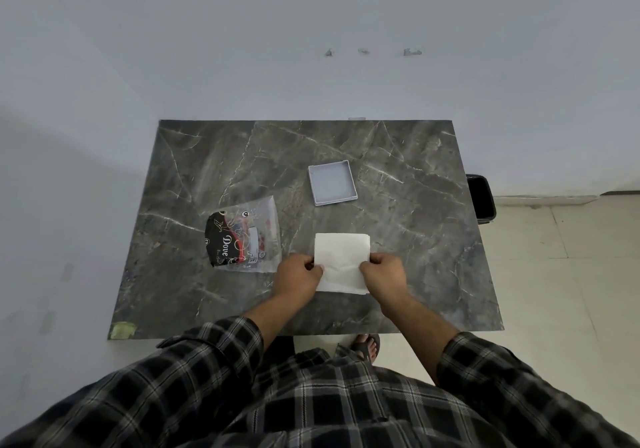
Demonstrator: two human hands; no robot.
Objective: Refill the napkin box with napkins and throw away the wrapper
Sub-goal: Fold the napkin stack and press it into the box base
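Observation:
A white stack of napkins (341, 257) lies on the dark marble table (398, 246) near its front middle. My left hand (299, 274) grips the stack's left edge and my right hand (382, 271) grips its right edge. The clear plastic wrapper (242, 236), printed black and red with "Dove", lies flat to the left of the napkins. The shallow grey napkin box (332, 182) sits open and empty beyond the napkins, apart from them.
A black bin (481, 198) stands on the floor past the table's right edge. A wall runs behind the table and along its left side. My sandalled foot (367, 345) shows under the table's front edge.

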